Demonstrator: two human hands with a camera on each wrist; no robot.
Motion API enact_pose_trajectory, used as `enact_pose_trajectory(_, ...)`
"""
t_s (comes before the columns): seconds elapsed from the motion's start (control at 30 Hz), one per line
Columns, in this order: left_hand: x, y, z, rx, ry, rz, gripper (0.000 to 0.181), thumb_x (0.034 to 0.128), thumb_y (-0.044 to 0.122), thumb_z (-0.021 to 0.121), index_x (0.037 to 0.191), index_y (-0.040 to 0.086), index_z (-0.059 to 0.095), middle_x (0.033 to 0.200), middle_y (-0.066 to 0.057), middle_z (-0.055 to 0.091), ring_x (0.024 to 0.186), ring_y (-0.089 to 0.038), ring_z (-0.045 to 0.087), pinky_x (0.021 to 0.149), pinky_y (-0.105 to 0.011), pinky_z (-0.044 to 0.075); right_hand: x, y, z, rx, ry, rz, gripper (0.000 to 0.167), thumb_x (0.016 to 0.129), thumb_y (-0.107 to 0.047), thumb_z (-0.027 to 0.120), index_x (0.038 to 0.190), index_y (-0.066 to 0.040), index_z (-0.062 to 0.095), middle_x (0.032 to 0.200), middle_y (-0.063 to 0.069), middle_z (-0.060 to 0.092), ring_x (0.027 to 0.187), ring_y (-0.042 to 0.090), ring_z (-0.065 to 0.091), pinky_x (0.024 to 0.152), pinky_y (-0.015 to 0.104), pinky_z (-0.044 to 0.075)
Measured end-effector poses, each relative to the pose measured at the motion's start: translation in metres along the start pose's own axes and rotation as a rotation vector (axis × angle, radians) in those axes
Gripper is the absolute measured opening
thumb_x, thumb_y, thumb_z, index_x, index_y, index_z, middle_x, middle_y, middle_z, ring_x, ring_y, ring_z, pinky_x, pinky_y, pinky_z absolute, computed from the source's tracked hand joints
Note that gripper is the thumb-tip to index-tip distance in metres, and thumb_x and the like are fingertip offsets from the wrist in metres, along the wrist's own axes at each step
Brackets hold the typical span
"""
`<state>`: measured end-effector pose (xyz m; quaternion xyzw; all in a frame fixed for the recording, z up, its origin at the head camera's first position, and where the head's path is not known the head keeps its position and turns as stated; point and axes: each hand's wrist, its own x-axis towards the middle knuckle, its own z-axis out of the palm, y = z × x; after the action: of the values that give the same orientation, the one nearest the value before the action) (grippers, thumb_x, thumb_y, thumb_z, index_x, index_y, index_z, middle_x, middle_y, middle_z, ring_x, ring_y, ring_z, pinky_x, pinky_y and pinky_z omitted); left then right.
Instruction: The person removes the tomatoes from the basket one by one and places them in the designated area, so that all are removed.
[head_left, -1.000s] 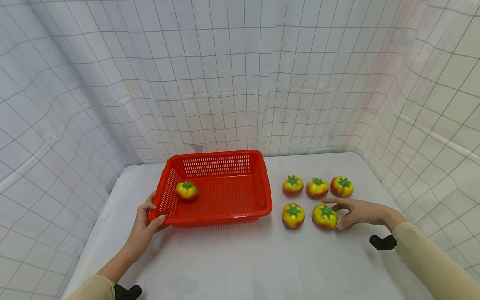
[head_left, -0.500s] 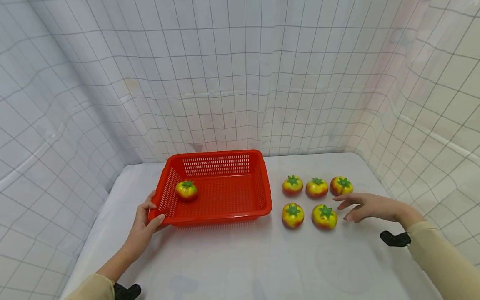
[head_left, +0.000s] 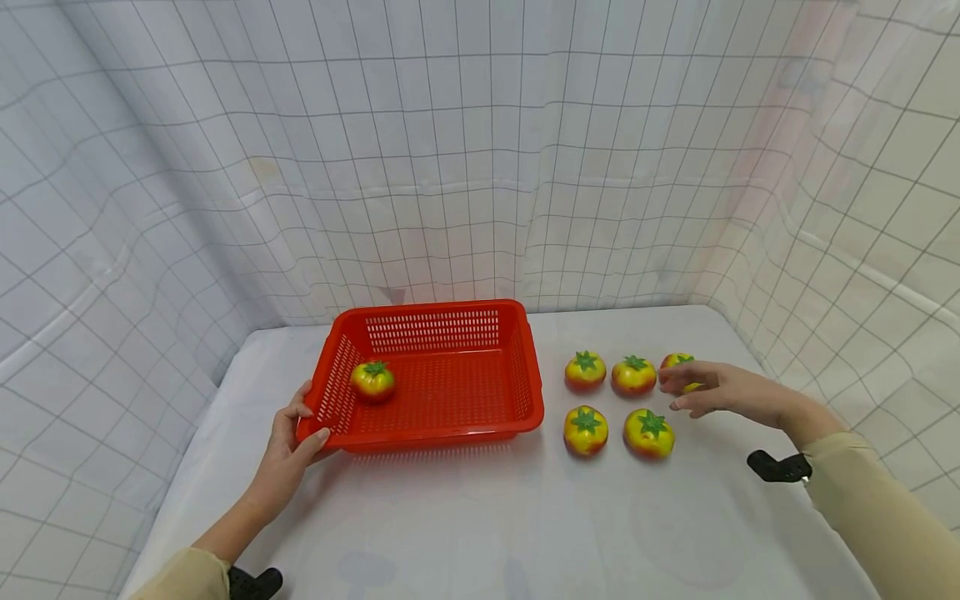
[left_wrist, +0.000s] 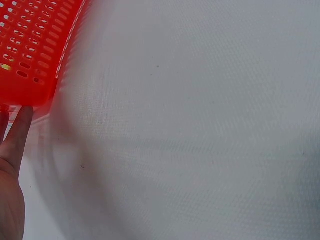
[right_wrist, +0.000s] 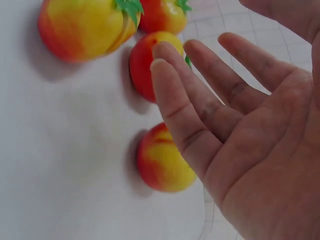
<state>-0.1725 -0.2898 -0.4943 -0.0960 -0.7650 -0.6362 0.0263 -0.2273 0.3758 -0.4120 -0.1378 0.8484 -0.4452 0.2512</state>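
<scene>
My left hand [head_left: 285, 442] holds the near left corner of a red slotted plastic basket [head_left: 442, 436], its thumb over the front rim and its fingers along the left side. Inside the basket, toward the left, lies a yellow-and-red tomato [head_left: 372, 381] with a green leafy top. To the right, my right hand [head_left: 731, 392] hovers with fingers spread and slightly bent, holding nothing. It partly covers the back right tomato [head_left: 677, 359] in the head view. In the right wrist view, a tomato [right_wrist: 162, 162] shows below the fingers, with a gap before the palm.
Left of the right hand, two more tomatoes stand in the back row, one left [head_left: 585, 372] and one middle [head_left: 633, 377]. Nearer me are a left [head_left: 586, 432] and a right [head_left: 649, 434] tomato. White gridded curtains [head_left: 480, 167] enclose the white table [head_left: 480, 517].
My right hand has left the near right tomato, drawing back to the right, then moving farther back over the back right tomato. The left hand and basket stay in place.
</scene>
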Motion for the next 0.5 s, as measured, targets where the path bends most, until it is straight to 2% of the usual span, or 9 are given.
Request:
enact_pose_trajectory(0.17, -0.001, 0.001, 0.0, 0.001, 0.001, 0.001, 0.03, 0.1076, 0.007, 0.049, 0.124, 0.006, 0.023, 0.172, -0.001, -0.001, 0.149, -0.048, 0.011, 0.087, -0.021, 0.055, 0.012, -0.009, 0.009, -0.02, 0.072, -0.016, 0.059, 0.098, -0.031, 0.068, 0.148, -0.007, 0.048, 0.141, 0.018, 0.056, 0.12, 0.039, 0.059, 0.096, 0.043, 0.054)
enact_pose_trajectory(0.3, -0.001, 0.001, 0.0, 0.004, 0.0, -0.004, 0.031, 0.1077, 0.008, 0.049, 0.124, 0.006, 0.023, 0.172, -0.001, -0.001, 0.148, -0.047, 0.012, 0.087, -0.021, 0.054, 0.022, -0.018, 0.016, -0.035, 0.099, -0.036, 0.056, 0.099, -0.034, 0.068, 0.147, -0.011, 0.051, 0.141, 0.014, 0.058, 0.119, 0.042, 0.059, 0.097, 0.051, 0.05)
enact_pose_trajectory(0.5, -0.002, 0.002, 0.001, 0.003, 0.001, -0.008, 0.03, 0.1079, 0.008, 0.049, 0.125, 0.007, 0.024, 0.172, -0.001, -0.001, 0.148, -0.047, 0.012, 0.087, -0.02, 0.054, 0.038, -0.035, 0.026, -0.079, 0.139, -0.049, 0.049, 0.098, -0.04, 0.068, 0.142, -0.019, 0.057, 0.14, 0.008, 0.061, 0.122, 0.034, 0.059, 0.1, 0.054, 0.047)
